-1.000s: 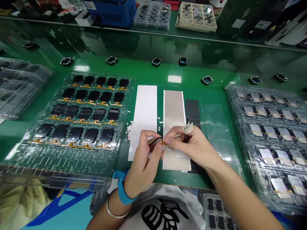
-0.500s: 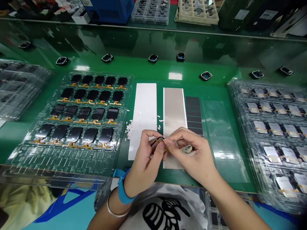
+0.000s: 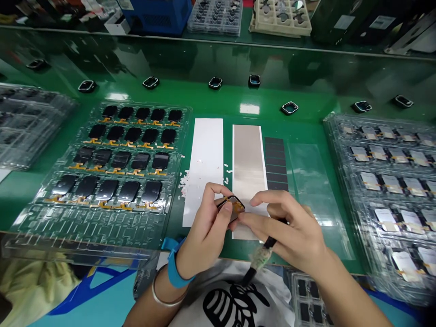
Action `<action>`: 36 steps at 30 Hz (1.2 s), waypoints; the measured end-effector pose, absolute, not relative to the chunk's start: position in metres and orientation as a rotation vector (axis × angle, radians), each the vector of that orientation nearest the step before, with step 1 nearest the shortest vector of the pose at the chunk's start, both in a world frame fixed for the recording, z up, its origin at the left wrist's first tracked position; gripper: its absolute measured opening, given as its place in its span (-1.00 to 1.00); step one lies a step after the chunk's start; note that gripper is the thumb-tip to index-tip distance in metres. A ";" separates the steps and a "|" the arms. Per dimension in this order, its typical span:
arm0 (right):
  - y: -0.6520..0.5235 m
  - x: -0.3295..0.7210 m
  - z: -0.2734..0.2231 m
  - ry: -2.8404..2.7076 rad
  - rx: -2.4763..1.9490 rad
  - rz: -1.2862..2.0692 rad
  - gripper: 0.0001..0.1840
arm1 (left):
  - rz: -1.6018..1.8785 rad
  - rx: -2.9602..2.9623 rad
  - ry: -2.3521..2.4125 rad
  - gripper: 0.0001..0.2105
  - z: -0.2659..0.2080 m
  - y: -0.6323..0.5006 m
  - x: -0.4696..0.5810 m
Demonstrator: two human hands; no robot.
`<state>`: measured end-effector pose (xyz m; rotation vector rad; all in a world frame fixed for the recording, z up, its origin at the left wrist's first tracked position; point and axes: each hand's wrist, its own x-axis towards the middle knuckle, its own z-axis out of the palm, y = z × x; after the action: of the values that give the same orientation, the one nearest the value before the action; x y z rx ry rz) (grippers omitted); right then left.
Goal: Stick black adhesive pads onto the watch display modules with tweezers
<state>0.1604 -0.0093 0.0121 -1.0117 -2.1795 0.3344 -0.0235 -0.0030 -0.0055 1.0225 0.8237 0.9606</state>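
Note:
My left hand (image 3: pixel 211 222) is closed on a small watch screen (image 3: pixel 235 209), pinching it between thumb and fingers, its back with an amber flex cable facing up. Beside it, my right hand (image 3: pixel 293 227) touches the screen's near right edge with one fingertip, while another finger stands clear above. Tucked in my right hand is a thin black stick-like tool (image 3: pixel 260 259), wrapped round its middle with pale tape. Under the hands lie a white strip (image 3: pixel 207 159) and a beige strip (image 3: pixel 248 159).
A clear tray (image 3: pixel 112 227) of black watch screens lies left, and stacked trays (image 3: pixel 344 181) of silvery-backed parts stand right. Dark adhesive pieces (image 3: pixel 275 159) and a clear sheet (image 3: pixel 316 190) lie beside the beige strip. Watch cases (image 3: pixel 215 82) line the green belt behind; white scraps (image 3: pixel 185 184) are scattered near.
My right hand has drawn right, its fingers spreading away from the screen. The taped tool has swung down toward me. More of the screen's back shows. The watch cases have shifted slightly left.

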 end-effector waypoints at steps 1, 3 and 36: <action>-0.009 0.159 0.013 -2.163 -1.003 0.309 -0.63 | 0.967 1.042 0.823 -0.95 -0.006 -0.003 -0.023; -0.009 0.154 0.015 -2.015 -1.023 0.422 -0.73 | 0.980 1.094 0.822 -0.94 -0.009 -0.004 -0.024; 0.014 0.153 0.015 -1.226 -1.309 1.616 -0.81 | 0.840 1.176 0.838 -0.85 -0.004 -0.003 -0.024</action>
<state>0.1531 0.0137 0.0152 -1.3095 -1.2258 1.6164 -0.0244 -0.0031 -0.0040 1.1756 0.8382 0.8395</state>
